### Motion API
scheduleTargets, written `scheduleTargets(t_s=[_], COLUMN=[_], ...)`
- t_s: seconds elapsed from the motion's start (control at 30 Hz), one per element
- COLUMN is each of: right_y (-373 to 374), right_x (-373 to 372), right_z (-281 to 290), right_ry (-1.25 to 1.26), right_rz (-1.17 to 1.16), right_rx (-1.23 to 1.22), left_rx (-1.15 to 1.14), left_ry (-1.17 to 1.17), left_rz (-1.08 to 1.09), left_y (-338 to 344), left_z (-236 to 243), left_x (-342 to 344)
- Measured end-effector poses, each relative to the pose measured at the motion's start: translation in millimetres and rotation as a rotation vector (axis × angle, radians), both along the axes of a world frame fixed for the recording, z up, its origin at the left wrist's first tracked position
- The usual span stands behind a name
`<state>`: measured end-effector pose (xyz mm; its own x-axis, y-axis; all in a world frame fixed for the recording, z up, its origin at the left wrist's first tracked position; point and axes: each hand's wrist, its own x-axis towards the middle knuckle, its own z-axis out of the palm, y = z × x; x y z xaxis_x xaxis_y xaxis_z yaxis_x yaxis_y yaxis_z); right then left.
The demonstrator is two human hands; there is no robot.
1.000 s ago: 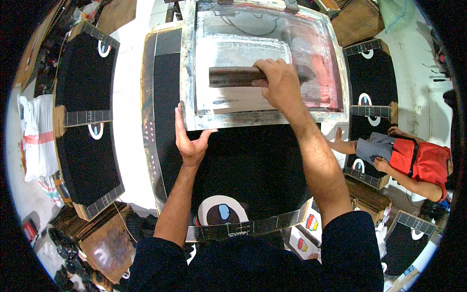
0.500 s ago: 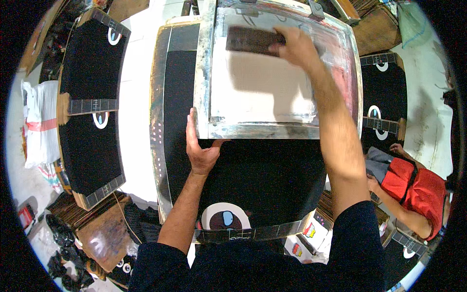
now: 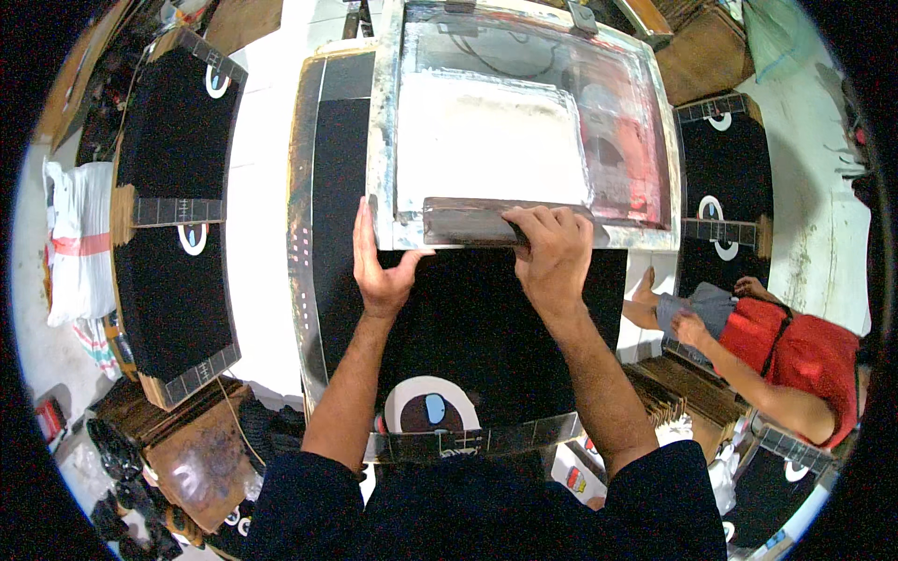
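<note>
My right hand [image 3: 554, 254] grips a dark squeegee [image 3: 468, 221] at the near edge of a screen-printing frame [image 3: 382, 140]. Inside the frame, white ink covers a broad patch of mesh [image 3: 486, 140], with a reddish stained area to its right. My left hand [image 3: 382, 266] braces the frame's near left corner, its fingers stretched along the outer side and its thumb apart along the near edge. Under the frame lies black fabric [image 3: 505, 327] on a board. A printed white, brown and blue eye [image 3: 432, 409] shows at the fabric's near end.
More boards with black fabric and eye prints stand at left [image 3: 178, 299] and right [image 3: 725, 168]. A person in a red top [image 3: 795, 346] sits at the right. White bundled sacks [image 3: 82, 243] lie far left. A stained brown board [image 3: 201, 449] sits at lower left.
My right hand has drawn the squeegee from the frame's far side to its near edge. The left hand stays at the corner. The person at right has shifted an arm.
</note>
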<state>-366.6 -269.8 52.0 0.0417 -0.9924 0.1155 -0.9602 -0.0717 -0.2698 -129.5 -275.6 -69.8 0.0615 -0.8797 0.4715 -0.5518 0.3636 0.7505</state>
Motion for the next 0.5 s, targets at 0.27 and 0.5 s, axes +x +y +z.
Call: scheduleTargets(t_s=[0.27, 0.5], right_y=[-19, -138], right_x=[-6, -37], right_z=[60, 218], right_ry=[0.152, 0.355], right_rz=[0.054, -0.042], right_rx=[-0.555, -0.802], left_rx=[-0.129, -0.26], left_ry=[0.135, 0.356], left_rz=[0.012, -0.154], left_y=[-18, -112], left_z=[116, 193], left_x=[-14, 36])
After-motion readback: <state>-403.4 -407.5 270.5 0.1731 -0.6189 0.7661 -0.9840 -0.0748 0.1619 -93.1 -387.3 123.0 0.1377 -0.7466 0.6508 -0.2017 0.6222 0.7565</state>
